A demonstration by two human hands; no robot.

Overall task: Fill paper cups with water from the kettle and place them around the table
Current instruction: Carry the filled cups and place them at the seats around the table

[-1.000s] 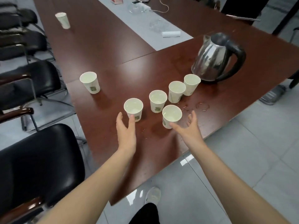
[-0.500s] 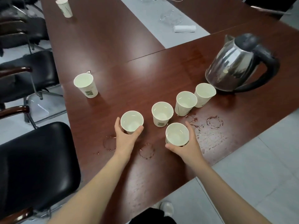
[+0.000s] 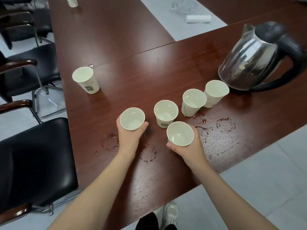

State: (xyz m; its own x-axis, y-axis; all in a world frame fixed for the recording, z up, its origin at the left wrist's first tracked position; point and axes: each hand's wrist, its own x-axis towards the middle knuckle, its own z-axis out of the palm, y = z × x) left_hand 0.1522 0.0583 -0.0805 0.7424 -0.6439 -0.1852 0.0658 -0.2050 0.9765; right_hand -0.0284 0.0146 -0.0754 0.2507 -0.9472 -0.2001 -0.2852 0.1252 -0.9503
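My left hand (image 3: 129, 138) grips a white paper cup (image 3: 132, 119) with water in it, just above the dark wooden table (image 3: 149, 67). My right hand (image 3: 189, 147) grips a second paper cup (image 3: 180, 133), tilted slightly toward me. Three more cups stand in a row: one in the middle (image 3: 165, 112), one to its right (image 3: 193, 102), and one (image 3: 216, 92) beside the steel kettle (image 3: 254, 58) with a black handle. Another cup (image 3: 85, 79) stands alone at the left. A far cup (image 3: 71, 1) is cut off at the top edge.
Wet rings and drops (image 3: 226, 125) mark the table near its front edge. Black chairs (image 3: 33, 156) line the left side. A white roll (image 3: 198, 19) and a clear glass item (image 3: 184, 5) lie on a grey strip at the back.
Both hands reached forward from open to close around the two nearest cups, and now hold them slightly raised. The camera has moved in closer.
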